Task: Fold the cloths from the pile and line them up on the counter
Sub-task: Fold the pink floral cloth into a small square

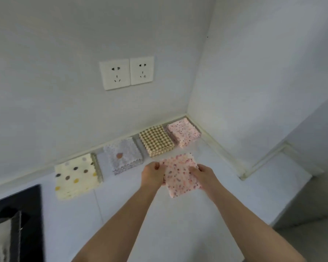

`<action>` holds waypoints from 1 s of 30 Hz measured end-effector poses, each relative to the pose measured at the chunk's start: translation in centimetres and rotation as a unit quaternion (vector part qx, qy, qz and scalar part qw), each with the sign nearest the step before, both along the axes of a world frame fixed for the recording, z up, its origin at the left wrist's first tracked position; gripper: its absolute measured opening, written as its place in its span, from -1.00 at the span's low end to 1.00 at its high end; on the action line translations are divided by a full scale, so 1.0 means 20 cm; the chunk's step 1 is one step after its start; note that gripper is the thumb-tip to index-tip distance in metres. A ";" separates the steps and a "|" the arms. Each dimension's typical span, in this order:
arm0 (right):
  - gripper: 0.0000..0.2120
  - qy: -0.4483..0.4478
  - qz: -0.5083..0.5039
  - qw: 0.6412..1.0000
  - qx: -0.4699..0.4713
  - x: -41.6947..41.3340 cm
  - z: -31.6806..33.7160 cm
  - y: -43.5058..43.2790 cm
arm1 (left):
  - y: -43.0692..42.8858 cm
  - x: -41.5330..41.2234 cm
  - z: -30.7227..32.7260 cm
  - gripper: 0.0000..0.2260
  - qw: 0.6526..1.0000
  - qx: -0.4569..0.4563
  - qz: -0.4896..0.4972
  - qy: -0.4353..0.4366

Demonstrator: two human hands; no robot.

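1. Home kitchen, corner section.
2. Smooth white stone-like worktop [121, 214] with a raised white upstand strip [222, 150] running along both plain white painted walls [64, 44].
3. Two white square wall sockets [114, 74] side by side on the back wall, above the worktop.
4. Black glossy flat panel [27, 214] at the worktop's left edge. Looks like a hob, but too blurred to confirm.
5. Small folded household cloths in a row along the back upstand: cream dotted stack [75, 176], grey patterned stack [123, 155], tan checked stack [156, 140], pink speckled stack [183, 132].
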State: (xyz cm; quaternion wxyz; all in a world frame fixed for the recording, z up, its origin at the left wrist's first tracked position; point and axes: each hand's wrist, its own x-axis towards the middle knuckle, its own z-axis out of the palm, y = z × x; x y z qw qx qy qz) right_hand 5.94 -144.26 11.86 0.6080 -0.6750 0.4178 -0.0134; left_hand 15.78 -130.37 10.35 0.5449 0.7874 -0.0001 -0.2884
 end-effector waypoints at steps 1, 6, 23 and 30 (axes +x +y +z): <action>-0.87 0.000 0.004 1.000 -0.020 0.07 0.00 -0.11 | -0.12 0.07 -0.01 -0.85 1.000 0.010 -0.002 -0.009; -0.89 -0.023 0.009 0.990 -0.137 0.51 0.00 -0.60 | -0.59 0.44 0.01 -0.75 0.994 0.056 0.007 -0.097; -0.65 0.015 0.133 0.797 -0.589 0.95 -0.38 -0.77 | -0.77 0.74 -0.13 -0.81 0.924 0.227 -0.068 -0.301; -0.68 -0.036 0.161 0.861 -0.481 0.47 -0.13 -0.12 | 0.01 0.27 0.07 -0.89 0.932 0.183 -0.062 -0.306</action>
